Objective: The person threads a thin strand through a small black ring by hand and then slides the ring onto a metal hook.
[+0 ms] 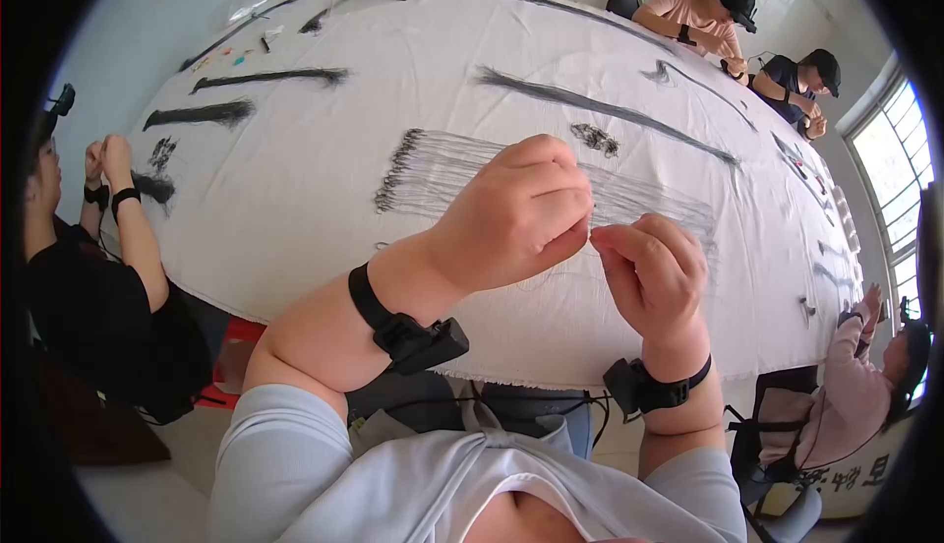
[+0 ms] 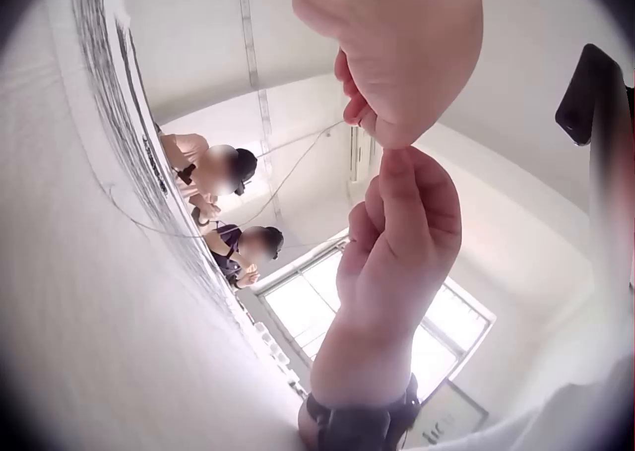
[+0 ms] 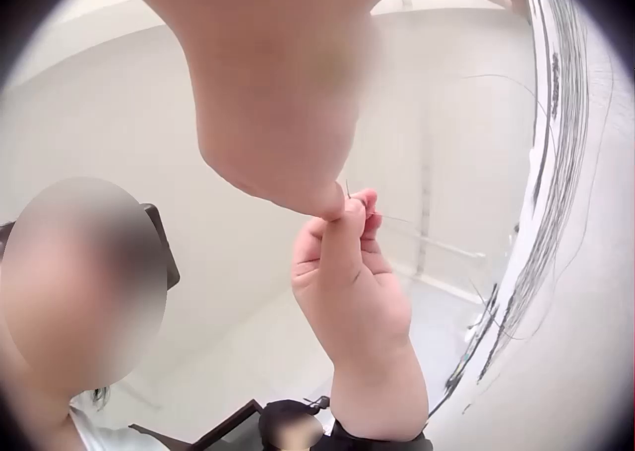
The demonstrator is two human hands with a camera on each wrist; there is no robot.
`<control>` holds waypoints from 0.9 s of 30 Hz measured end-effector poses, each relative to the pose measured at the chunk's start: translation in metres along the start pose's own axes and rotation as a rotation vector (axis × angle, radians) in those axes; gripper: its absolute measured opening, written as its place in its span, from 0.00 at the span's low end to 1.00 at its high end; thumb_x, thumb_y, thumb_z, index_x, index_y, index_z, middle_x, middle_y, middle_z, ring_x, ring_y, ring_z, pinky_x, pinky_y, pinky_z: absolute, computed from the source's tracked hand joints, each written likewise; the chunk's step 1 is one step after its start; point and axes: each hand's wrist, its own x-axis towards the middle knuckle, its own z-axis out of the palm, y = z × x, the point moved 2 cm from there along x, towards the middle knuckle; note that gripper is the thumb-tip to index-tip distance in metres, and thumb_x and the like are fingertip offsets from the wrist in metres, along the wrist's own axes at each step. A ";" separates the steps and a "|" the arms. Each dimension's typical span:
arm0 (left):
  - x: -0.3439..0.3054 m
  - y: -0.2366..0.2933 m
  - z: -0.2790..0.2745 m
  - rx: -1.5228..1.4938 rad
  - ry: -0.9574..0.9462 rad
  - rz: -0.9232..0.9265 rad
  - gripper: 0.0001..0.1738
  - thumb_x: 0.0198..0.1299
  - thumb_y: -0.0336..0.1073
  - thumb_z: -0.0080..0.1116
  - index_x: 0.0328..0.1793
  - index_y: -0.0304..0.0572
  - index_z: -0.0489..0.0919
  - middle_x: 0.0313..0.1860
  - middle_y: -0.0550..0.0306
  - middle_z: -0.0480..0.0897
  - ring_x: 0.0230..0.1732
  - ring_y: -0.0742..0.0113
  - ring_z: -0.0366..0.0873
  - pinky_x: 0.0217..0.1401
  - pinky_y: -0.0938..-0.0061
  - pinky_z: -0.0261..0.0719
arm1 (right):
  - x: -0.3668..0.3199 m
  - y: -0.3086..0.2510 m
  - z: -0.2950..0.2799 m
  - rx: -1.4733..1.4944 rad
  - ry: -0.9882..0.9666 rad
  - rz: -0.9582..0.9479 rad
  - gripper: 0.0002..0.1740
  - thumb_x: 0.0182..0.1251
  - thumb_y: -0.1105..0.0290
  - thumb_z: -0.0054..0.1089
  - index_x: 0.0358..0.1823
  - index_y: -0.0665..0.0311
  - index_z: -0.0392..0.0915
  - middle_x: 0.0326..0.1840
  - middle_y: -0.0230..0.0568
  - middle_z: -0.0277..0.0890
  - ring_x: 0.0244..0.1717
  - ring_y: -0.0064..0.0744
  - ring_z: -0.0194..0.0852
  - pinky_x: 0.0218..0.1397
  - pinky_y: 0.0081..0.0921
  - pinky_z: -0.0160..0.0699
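Observation:
My left hand [image 1: 521, 204] and right hand [image 1: 657, 272] are raised over the white cloth, fingertips meeting. Both hands have thumb and fingers drawn together in a pinch on a fine hair-like strand [image 2: 301, 158], which trails away in a loose curve in the left wrist view. The pinched spot itself is mostly hidden by the fingertips. Below the hands lies a wide spread of thin dark strands [image 1: 442, 174] in rows, with a curly, knotted end at the left. Just beyond them sits a small tangled dark clump [image 1: 595, 138].
The white cloth [image 1: 295, 238] covers a large table. Long dark bundles lie across it, among them one at the back [image 1: 600, 105] and others at the left [image 1: 202, 113]. Several people sit around the edge, one at the left [image 1: 98, 268] and one at the right [image 1: 836, 395].

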 end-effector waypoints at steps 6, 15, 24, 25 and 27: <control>0.000 0.001 0.001 0.048 -0.049 0.018 0.13 0.43 0.22 0.69 0.36 0.35 0.81 0.36 0.55 0.81 0.41 0.55 0.79 0.41 0.68 0.81 | 0.000 0.002 -0.003 0.044 0.020 0.110 0.10 0.50 0.83 0.69 0.34 0.65 0.81 0.23 0.36 0.75 0.20 0.33 0.73 0.22 0.27 0.70; -0.002 0.006 0.002 0.042 -0.121 0.061 0.11 0.42 0.23 0.70 0.34 0.35 0.82 0.39 0.56 0.82 0.46 0.55 0.79 0.46 0.66 0.81 | -0.003 0.011 -0.005 0.097 0.055 0.190 0.10 0.52 0.86 0.67 0.35 0.66 0.80 0.25 0.37 0.76 0.22 0.31 0.75 0.23 0.24 0.70; 0.003 0.015 -0.006 0.010 0.038 0.122 0.14 0.39 0.20 0.70 0.35 0.35 0.83 0.39 0.55 0.83 0.42 0.55 0.81 0.42 0.69 0.82 | -0.003 0.019 0.003 0.315 -0.005 0.322 0.08 0.58 0.87 0.65 0.36 0.68 0.79 0.25 0.37 0.76 0.22 0.25 0.73 0.24 0.20 0.69; 0.004 0.016 -0.008 0.030 0.061 0.126 0.14 0.39 0.19 0.70 0.34 0.35 0.82 0.38 0.55 0.84 0.41 0.55 0.81 0.41 0.70 0.82 | -0.003 0.018 0.004 0.324 -0.034 0.293 0.08 0.58 0.87 0.65 0.35 0.68 0.79 0.25 0.37 0.76 0.22 0.24 0.73 0.24 0.20 0.69; 0.005 0.016 -0.011 0.075 0.103 0.125 0.14 0.38 0.19 0.69 0.34 0.35 0.82 0.38 0.55 0.84 0.40 0.55 0.81 0.40 0.70 0.82 | -0.004 0.015 0.005 0.358 -0.043 0.257 0.07 0.59 0.86 0.65 0.35 0.69 0.79 0.25 0.35 0.77 0.22 0.22 0.73 0.24 0.19 0.69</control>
